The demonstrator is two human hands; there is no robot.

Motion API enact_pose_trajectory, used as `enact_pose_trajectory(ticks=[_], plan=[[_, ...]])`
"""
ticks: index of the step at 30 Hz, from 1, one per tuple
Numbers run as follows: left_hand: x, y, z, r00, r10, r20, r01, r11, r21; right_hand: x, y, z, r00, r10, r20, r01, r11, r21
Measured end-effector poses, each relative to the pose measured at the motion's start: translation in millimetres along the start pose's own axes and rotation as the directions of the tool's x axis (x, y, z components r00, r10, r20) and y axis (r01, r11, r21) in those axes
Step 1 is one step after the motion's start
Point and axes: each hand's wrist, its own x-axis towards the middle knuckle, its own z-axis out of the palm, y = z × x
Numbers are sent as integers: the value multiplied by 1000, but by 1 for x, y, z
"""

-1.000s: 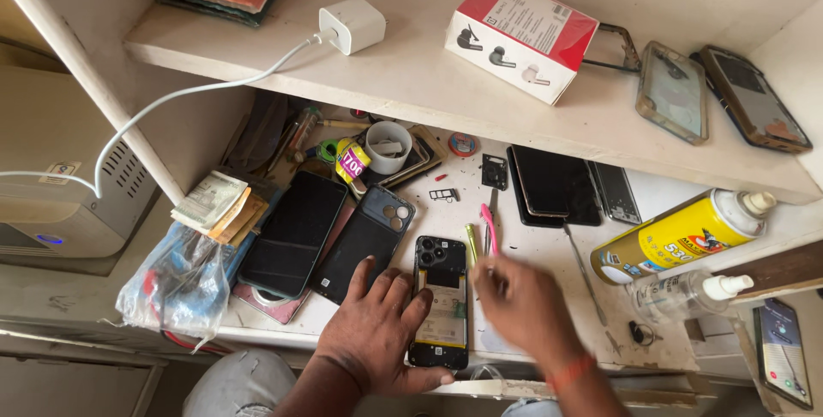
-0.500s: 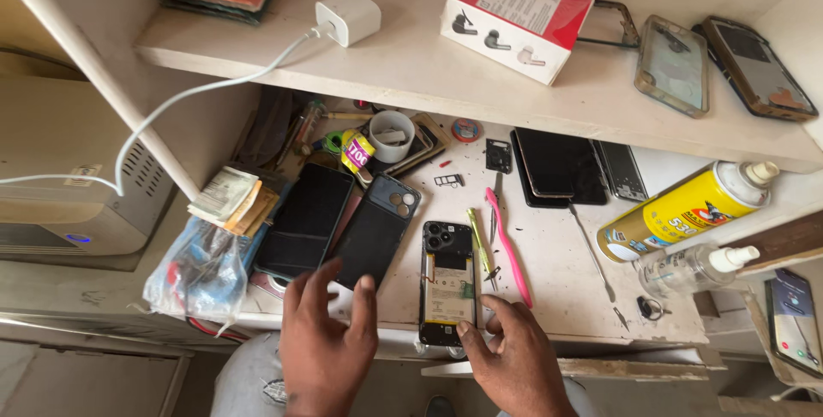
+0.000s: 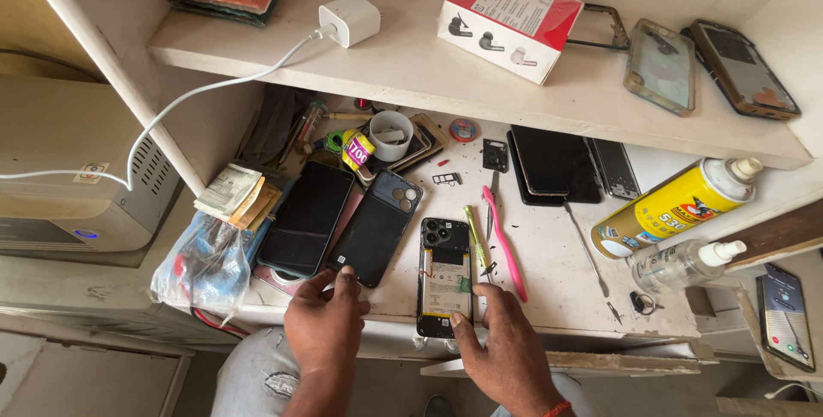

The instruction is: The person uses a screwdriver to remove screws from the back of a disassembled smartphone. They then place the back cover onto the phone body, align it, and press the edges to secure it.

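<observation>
Opened phone point(image 3: 445, 276) lies back-off on the desk point(image 3: 549, 297), between my hands. My right hand point(image 3: 506, 348), fingers loosely spread, touches its lower edge; my left hand point(image 3: 326, 327) rests spread, empty, beside the dark phone point(image 3: 375, 227). I judge steadying both sides best before lifting parts.

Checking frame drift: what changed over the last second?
Both hands drew back toward the bench edge: the left hand came off the opened black phone with exposed internals, and the right hand now only touches its lower corner. Pink plastic pry tool and yellow spray can stayed.
</observation>
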Motion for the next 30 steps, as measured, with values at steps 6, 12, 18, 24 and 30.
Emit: enact_pose_trajectory(ticks=[6, 12, 18, 24, 30], plan=[[-5, 2, 22, 992, -21, -123, 10, 996, -87, 5, -3, -5, 996, 55, 73, -52, 998, -38], [-6, 9, 17, 991, 2, -133, 14, 993, 119, 7, -4, -6, 996, 48, 80, -44, 998, -48], [-9, -7, 18, 975, 65, -212, -47, 995, 88, 7, 1, -4, 994, 65, 92, -61, 997, -42], [-16, -35, 15, 962, 120, -245, -108, 992, 62, 6, 2, -2, 998, 20, 53, -19, 999, -30], [-21, -51, 5, 973, 143, -181, -140, 990, 30, 11, -7, -12, 993, 107, 41, -108, 994, 11]])
